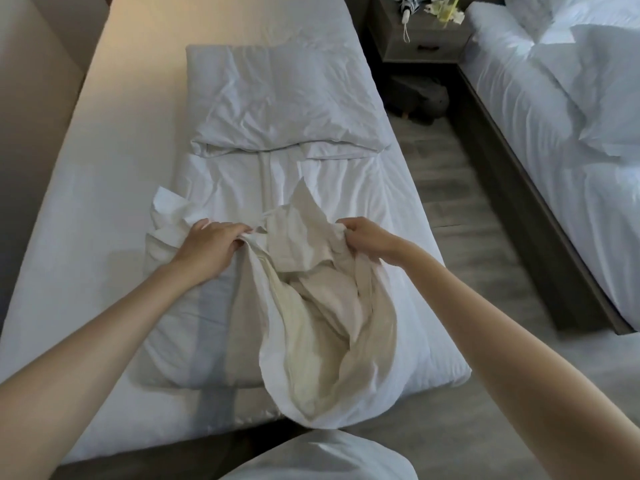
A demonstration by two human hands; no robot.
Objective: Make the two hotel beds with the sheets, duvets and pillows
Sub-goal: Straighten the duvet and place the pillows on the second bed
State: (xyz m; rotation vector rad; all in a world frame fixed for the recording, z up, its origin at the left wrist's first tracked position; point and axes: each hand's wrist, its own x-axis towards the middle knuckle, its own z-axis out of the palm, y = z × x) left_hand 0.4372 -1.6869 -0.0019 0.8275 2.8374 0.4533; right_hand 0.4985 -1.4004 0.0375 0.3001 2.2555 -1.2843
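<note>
Progress approx. early: L hand (207, 245) + R hand (369, 239) fingers curled, pinching cream cover (311, 306) open betw. them. Done: sheet (86, 237) on. Left: pillow (280, 102) loose beyond fingertips; 2nd bed (554, 150), right of R fingers, rumpled.

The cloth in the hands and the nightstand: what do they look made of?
The cloth looks like thin woven cotton or a blend, matte: it creases finely and sags limp. The nightstand looks like grey wood or laminate, matte, with faint streaky grain.
</note>
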